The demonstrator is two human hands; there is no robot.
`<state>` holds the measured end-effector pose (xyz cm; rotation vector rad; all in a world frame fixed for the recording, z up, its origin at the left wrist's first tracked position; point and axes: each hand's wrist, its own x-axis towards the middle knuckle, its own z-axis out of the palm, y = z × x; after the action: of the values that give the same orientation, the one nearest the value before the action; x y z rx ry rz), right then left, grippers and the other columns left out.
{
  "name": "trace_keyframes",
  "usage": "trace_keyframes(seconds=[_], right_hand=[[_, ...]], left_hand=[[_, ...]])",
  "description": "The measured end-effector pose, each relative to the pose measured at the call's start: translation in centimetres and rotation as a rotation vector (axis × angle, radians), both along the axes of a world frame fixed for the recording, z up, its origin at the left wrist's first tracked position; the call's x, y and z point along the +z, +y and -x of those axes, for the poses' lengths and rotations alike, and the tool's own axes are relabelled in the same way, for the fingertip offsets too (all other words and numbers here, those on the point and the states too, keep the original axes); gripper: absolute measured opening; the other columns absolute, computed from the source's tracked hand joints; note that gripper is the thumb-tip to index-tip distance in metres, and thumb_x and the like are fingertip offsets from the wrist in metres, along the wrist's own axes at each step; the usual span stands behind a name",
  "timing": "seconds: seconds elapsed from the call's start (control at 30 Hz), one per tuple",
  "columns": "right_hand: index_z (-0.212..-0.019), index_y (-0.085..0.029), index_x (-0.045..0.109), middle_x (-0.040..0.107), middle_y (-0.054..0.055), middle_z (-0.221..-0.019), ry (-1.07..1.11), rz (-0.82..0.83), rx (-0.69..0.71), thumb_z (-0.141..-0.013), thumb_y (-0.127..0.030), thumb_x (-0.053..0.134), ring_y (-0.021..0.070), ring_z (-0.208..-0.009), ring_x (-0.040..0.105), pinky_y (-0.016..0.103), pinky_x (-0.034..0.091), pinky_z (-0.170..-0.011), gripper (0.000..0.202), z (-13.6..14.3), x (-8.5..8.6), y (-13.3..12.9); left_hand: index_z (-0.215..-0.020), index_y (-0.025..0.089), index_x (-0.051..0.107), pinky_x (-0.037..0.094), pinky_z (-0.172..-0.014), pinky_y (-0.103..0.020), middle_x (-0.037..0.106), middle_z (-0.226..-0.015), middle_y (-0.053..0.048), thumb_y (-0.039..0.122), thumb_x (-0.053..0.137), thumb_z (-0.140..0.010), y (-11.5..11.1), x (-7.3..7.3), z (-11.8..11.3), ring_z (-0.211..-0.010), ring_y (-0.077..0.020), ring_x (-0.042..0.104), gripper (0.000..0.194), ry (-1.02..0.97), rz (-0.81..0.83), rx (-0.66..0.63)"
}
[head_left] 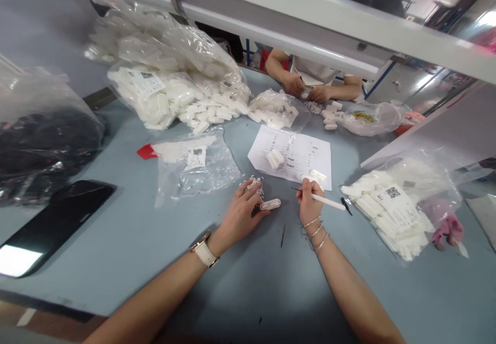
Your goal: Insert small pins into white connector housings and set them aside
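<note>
My left hand [244,210] holds a small white plastic part [270,205] between thumb and fingers, its face showing a row of small dark slots. The fingertips of that hand rest at a little pile of tiny white pieces [256,185]. To the right, my right hand [309,203] is closed round a white pen-like tool [328,201]. The tool's thin dark tip points left, toward the white part but apart from it. A printed sheet [263,145] lies just beyond both hands, with a few white parts [275,158] on it.
Bags of white parts lie at the back left [155,96] and right [391,215]. A clear bag [197,166] and black phone [58,225] are on the left. Across the blue table [155,251], another person's hands [306,88] work. A white rail [279,29] crosses above.
</note>
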<state>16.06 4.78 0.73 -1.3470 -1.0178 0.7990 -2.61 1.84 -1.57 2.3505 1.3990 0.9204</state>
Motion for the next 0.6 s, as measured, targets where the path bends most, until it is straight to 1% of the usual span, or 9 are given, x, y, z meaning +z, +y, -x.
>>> trace_keyframes(seconds=[0.1,0.23,0.33,0.47,0.6], right_hand=[[-0.053,-0.021,0.039,0.044,-0.008,-0.042,0.013,-0.020,-0.019,-0.077,-0.050,0.057,0.0071,-0.038,0.035,0.021,0.029,-0.040,0.042,-0.4,-0.2,0.2],[-0.050,-0.022,0.036,0.040,-0.008,-0.041,-0.096,-0.041,-0.020,-0.076,-0.047,0.058,0.0078,-0.041,0.034,0.023,0.031,-0.043,0.042,-0.6,-0.1,0.1],[-0.049,-0.022,0.033,0.033,-0.009,-0.041,-0.212,-0.046,0.042,-0.076,-0.044,0.058,0.0081,-0.042,0.032,0.023,0.031,-0.044,0.043,-0.5,0.1,-0.3],[-0.048,-0.022,0.030,0.029,-0.009,-0.041,-0.359,-0.073,0.184,-0.076,-0.039,0.056,0.0074,-0.041,0.027,0.022,0.027,-0.042,0.042,0.1,0.3,-1.0],[-0.048,-0.022,0.028,0.025,-0.009,-0.043,-0.444,-0.114,0.233,-0.078,-0.035,0.053,0.0070,-0.041,0.024,0.022,0.023,-0.040,0.041,0.6,0.2,-1.4]], left_hand=[[-0.077,0.019,0.057,0.037,-0.102,-0.056,0.059,-0.121,-0.013,0.025,0.065,-0.078,0.0,0.1,0.1,-0.128,-0.0319,0.038,0.010,-0.010,-0.022,0.009],[-0.076,0.018,0.057,0.040,-0.099,-0.056,0.058,-0.122,-0.014,0.023,0.066,-0.077,0.0,0.2,0.1,-0.127,-0.0333,0.037,0.011,-0.018,-0.035,0.010],[-0.076,0.018,0.057,0.039,-0.100,-0.056,0.058,-0.122,-0.014,0.023,0.067,-0.076,0.0,0.1,0.1,-0.127,-0.0335,0.038,0.012,-0.022,-0.034,0.007],[-0.076,0.018,0.057,0.039,-0.101,-0.055,0.057,-0.124,-0.015,0.024,0.068,-0.075,0.0,0.0,0.1,-0.128,-0.0336,0.036,0.013,-0.026,-0.028,0.008],[-0.075,0.018,0.057,0.039,-0.100,-0.055,0.057,-0.123,-0.015,0.023,0.068,-0.074,0.0,0.0,0.1,-0.127,-0.0334,0.037,0.013,-0.036,-0.013,0.015]])
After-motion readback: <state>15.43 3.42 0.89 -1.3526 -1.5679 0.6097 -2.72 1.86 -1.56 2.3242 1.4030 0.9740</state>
